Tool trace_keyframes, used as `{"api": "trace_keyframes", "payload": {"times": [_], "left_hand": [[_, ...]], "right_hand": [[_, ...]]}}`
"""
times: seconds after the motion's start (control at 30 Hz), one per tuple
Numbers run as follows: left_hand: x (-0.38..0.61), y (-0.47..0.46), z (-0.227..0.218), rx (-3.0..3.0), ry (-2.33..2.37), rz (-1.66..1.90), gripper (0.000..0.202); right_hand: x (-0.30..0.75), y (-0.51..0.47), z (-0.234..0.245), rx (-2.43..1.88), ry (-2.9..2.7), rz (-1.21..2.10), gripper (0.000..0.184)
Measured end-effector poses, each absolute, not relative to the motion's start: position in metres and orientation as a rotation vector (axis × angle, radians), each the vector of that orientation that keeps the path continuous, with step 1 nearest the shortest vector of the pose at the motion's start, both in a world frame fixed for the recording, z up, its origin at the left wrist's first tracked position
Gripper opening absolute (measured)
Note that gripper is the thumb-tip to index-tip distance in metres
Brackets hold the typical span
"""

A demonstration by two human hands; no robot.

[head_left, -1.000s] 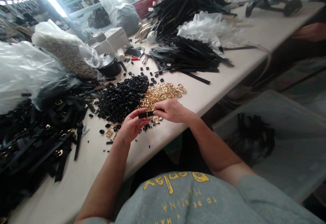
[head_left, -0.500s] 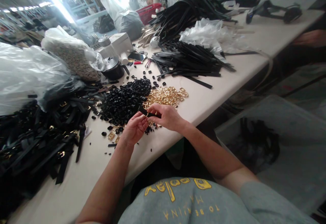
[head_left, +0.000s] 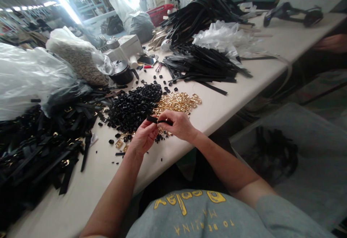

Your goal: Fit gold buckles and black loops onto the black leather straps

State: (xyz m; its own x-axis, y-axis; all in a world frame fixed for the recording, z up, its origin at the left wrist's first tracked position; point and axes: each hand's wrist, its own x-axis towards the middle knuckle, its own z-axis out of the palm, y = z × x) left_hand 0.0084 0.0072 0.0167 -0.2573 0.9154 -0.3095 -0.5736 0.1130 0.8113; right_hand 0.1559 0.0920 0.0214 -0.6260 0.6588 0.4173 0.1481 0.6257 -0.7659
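Note:
A short black strap [head_left: 151, 119] is held between my two hands, above the table's near side. My left hand [head_left: 144, 135] pinches it from below with thumb and fingers. On its other part, my right hand [head_left: 177, 124] closes with fingertips meeting the left ones. A buckle at the fingertips is too small to make out. Just behind the hands lie a heap of black strap loops [head_left: 132, 104] and a pile of gold buckles [head_left: 176, 102]. A few gold buckles [head_left: 118, 143] lie left of my left hand.
Finished-looking black straps with buckles [head_left: 54, 147] cover the table's left. Farther back are a black pot with a lid [head_left: 121, 72], a phone [head_left: 148, 60] and bundles of black strips [head_left: 200, 64]. A plastic-lined bin [head_left: 311, 158] stands right, below the table edge. Another person's hand [head_left: 332, 44] is at far right.
My left fingers have shifted slightly on the strap, whose left end now shows more plainly. Both hands stay in nearly the same place.

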Motion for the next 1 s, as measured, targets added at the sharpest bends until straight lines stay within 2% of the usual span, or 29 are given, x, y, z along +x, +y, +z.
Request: {"api": "trace_keyframes", "payload": {"times": [0.13, 0.23, 0.43, 0.57, 1.0], "left_hand": [[0.006, 0.006, 0.015, 0.451, 1.077, 1.501, 0.035], [0.003, 0.006, 0.013, 0.475, 1.087, 1.497, 0.040], [-0.001, 0.006, 0.012, 0.547, 1.108, 1.495, 0.036], [-0.001, 0.007, 0.009, 0.554, 1.177, 1.451, 0.040], [0.004, 0.004, 0.003, 0.891, 1.391, 1.357, 0.031]], "right_hand": [[0.156, 0.092, 0.022, -0.595, -2.164, 0.888, 0.002], [0.157, 0.093, 0.021, -0.520, -2.172, 0.875, 0.008], [0.158, 0.098, 0.020, -0.458, -2.176, 0.994, 0.009], [0.161, 0.100, 0.021, -0.472, -2.237, 1.008, 0.006], [0.165, 0.099, 0.027, -0.581, -2.307, 1.059, 0.007]]}}
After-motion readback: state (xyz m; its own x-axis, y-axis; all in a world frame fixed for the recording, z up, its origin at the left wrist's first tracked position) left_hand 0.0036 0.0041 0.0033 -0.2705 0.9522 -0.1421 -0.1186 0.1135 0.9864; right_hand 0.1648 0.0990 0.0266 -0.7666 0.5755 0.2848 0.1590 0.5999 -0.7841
